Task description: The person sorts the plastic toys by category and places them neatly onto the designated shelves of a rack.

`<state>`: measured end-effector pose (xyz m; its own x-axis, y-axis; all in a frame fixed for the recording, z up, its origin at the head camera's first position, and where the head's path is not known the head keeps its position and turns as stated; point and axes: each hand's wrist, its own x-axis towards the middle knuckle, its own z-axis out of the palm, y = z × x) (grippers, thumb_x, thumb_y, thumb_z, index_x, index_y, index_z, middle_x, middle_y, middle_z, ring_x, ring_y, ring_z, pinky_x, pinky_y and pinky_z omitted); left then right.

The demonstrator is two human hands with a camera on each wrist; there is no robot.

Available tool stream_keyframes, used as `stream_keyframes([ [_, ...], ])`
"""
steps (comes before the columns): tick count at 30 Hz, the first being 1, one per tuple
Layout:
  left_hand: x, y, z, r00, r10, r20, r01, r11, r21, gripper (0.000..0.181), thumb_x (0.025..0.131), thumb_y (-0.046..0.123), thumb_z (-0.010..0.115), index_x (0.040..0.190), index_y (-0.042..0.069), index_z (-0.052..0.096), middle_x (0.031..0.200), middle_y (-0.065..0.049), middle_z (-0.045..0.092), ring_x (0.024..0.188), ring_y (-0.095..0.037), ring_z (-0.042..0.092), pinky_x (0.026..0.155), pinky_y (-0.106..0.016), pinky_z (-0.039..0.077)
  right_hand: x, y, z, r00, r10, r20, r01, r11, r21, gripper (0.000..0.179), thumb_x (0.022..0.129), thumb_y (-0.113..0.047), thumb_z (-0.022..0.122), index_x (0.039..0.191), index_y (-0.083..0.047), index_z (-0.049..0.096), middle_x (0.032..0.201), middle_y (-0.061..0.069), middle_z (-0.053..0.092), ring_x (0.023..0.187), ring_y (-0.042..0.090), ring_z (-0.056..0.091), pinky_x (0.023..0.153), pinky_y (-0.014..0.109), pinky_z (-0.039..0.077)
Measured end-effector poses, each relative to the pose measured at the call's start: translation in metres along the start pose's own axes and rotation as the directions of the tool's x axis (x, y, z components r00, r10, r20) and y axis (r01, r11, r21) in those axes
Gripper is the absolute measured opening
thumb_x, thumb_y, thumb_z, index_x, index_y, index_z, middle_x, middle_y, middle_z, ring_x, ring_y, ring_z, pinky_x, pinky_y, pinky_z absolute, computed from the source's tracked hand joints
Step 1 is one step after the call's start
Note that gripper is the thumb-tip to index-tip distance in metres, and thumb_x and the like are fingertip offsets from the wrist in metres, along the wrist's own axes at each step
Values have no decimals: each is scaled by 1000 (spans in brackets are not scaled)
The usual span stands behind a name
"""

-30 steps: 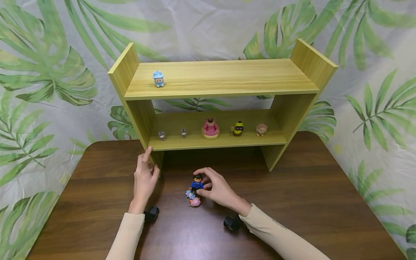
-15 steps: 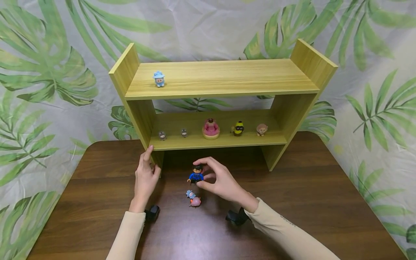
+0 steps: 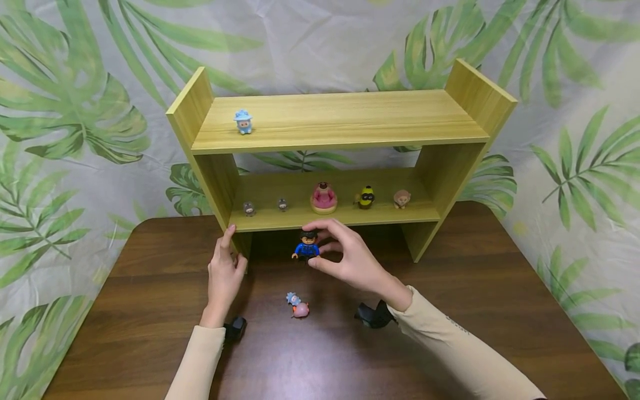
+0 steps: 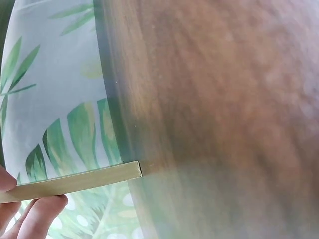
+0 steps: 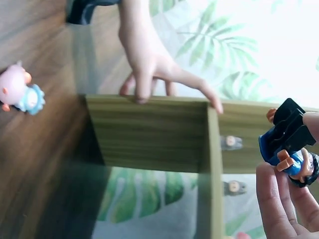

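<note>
Little toy man in one hand, shelf in the other

So a toy man [image 3: 306, 248] in a blue top is being gripped by the right hand [image 3: 345, 250], near the middle of the head view. It's pinched between thumb and fingers, held upright and seen just below the front edge of the shelf's lower board. In the right wrist view its black legs and dark hair can be made out at the right edge of the frame.

The wooden shelf [image 3: 345, 119] is gripped at its side panel by the left hand [image 3: 226, 272], left of centre, with thumb and fingers placed on either side of the board.

A blue spiky toy [image 3: 293, 299] and a pink toy [image 3: 301, 310] are left lying together on the brown surface [image 3: 150, 311], low centre of the frame.

On the lower board, a grey toy [image 3: 249, 209], a second grey toy [image 3: 283, 205], a pink bear [image 3: 324, 199], a yellow toy [image 3: 367, 198] and a tan toy [image 3: 402, 199] are lined up from left to right. A blue toy with a hat [image 3: 244, 122] is parked on the upper board, upper left. Everything's backed by a leaf-print cloth [image 3: 320, 33].
</note>
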<state>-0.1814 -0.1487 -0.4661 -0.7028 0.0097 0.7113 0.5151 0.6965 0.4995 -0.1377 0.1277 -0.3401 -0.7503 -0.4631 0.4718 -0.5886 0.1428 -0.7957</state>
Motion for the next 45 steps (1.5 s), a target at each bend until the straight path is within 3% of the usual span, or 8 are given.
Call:
stream_keyframes([
  [15, 1, -1, 1, 1000, -10, 0, 10, 1000, 7, 80, 79, -16, 53, 144, 25, 27, 108, -20, 49, 57, -15, 34, 49, -33, 35, 18, -25, -23, 997, -82, -14, 81, 996, -20, 50, 81, 4, 72, 127, -6, 54, 126, 5, 52, 107, 21, 53, 83, 32, 51],
  [27, 0, 0, 1, 999, 12, -39, -11, 1000, 21, 85, 74, -20, 53, 142, 26, 30, 100, -17, 50, 57, -14, 36, 48, -33, 35, 30, -41, -36, 984, -173, -30, 171, 984, -52, 51, 79, 7, 73, 126, -1, 54, 124, 8, 53, 102, 20, 53, 82, 33, 51],
  [39, 0, 1, 1, 1000, -14, -18, 15, 1000, 6, 82, 78, -17, 54, 143, 26, 29, 107, -19, 50, 54, -14, 33, 48, -32, 33, 45, -55, -46, 966, -254, -42, 250, 964, -90, 52, 76, 10, 74, 124, 0, 55, 123, 6, 55, 99, 19, 55, 81, 34, 51],
  [45, 0, 1, 1, 1000, -16, -23, 16, 1000, 16, 83, 77, -17, 54, 143, 27, 29, 100, -18, 49, 54, -14, 33, 48, -32, 33, 53, -63, -48, 957, -290, -32, 285, 954, -95, 50, 78, 10, 72, 124, 1, 54, 121, 8, 55, 95, 21, 55, 74, 34, 51],
])
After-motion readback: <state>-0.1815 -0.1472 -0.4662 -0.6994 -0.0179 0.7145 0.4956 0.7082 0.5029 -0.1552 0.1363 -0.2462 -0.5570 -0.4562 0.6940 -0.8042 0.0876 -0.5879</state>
